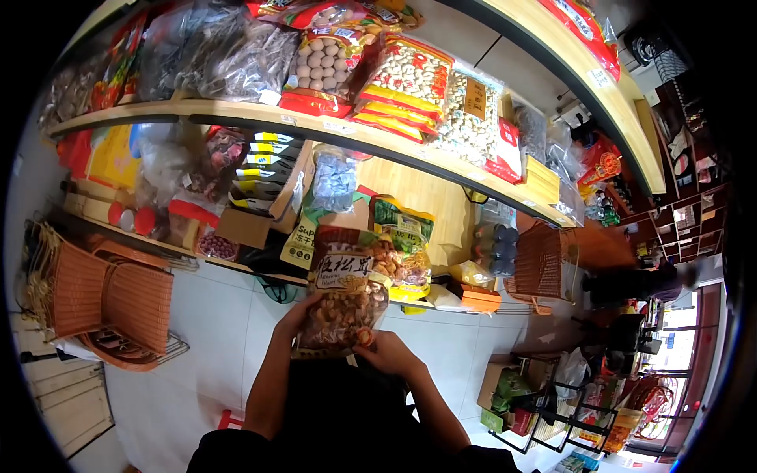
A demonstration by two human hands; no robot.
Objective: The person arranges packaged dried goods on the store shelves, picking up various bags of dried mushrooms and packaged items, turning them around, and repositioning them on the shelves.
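Note:
A clear bag of dried mushrooms [341, 303], with a dark red top and large Chinese lettering, is held upright in front of my body. My left hand [298, 317] grips its left edge. At the lower right corner, my right hand [392, 352] has its fingers closed on the bag; a small red-orange spot shows by the fingertips, and I cannot tell if it is print or a separate piece. Just behind the bag, on the lower shelf, stand a yellow-green food bag [404, 244] and a green pouch [301, 240].
The upper shelf [236, 112] holds bags of nuts [406, 75] and dried goods. Wicker chairs [134, 303] stand at left, another wicker chair [538, 264] at right. A rack with boxes [544, 398] is at lower right. A person in dark clothes [635, 284] is farther back.

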